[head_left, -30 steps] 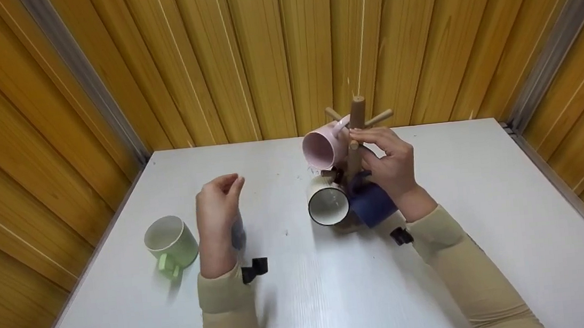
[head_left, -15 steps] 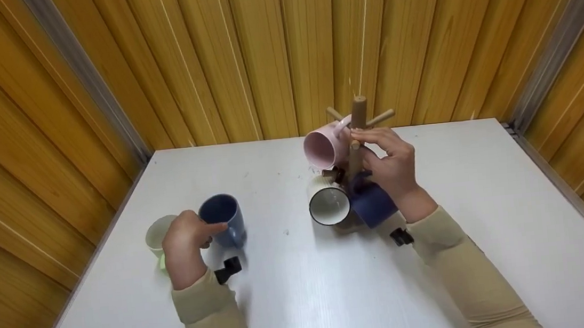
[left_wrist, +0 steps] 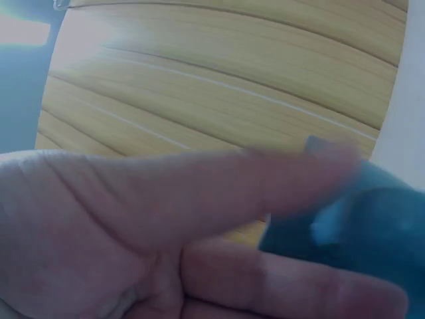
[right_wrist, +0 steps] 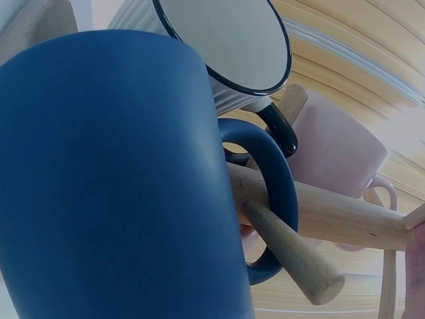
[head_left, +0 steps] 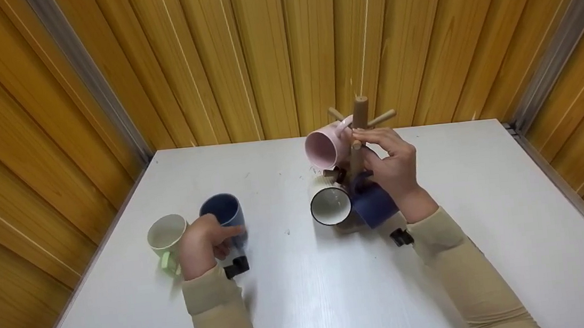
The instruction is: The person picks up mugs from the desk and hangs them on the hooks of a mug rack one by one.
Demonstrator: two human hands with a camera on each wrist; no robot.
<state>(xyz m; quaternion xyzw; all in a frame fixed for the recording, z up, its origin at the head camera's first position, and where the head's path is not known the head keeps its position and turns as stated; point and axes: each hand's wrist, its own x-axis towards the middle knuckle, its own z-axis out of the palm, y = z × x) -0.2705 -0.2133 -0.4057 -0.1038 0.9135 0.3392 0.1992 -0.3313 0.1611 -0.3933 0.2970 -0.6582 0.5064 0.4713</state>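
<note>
A blue mug (head_left: pixel 222 207) stands upright on the table at left, its handle toward the near side. My left hand (head_left: pixel 204 247) is at that handle, thumb and forefinger extended. The left wrist view shows the thumb (left_wrist: pixel 265 179) blurred, with a wide space between it and the finger below. My right hand (head_left: pixel 394 162) grips the post of a wooden mug tree (head_left: pixel 361 112). On the tree hang a dark blue mug (right_wrist: pixel 119 179), a white ribbed mug with a black rim (head_left: pixel 330 206) and a pink mug (head_left: pixel 322 148).
A light green mug (head_left: pixel 166 232) stands just left of the left hand, its handle toward the near side. Bare peg ends (head_left: pixel 383 117) stick out near the tree's top. Wood-panelled walls (head_left: pixel 260 54) border the white table (head_left: pixel 304 291).
My left hand, first in front of the blue mug and mostly hiding it, swung left and down, then back right to its handle. The right hand keeps its hold on the mug tree.
</note>
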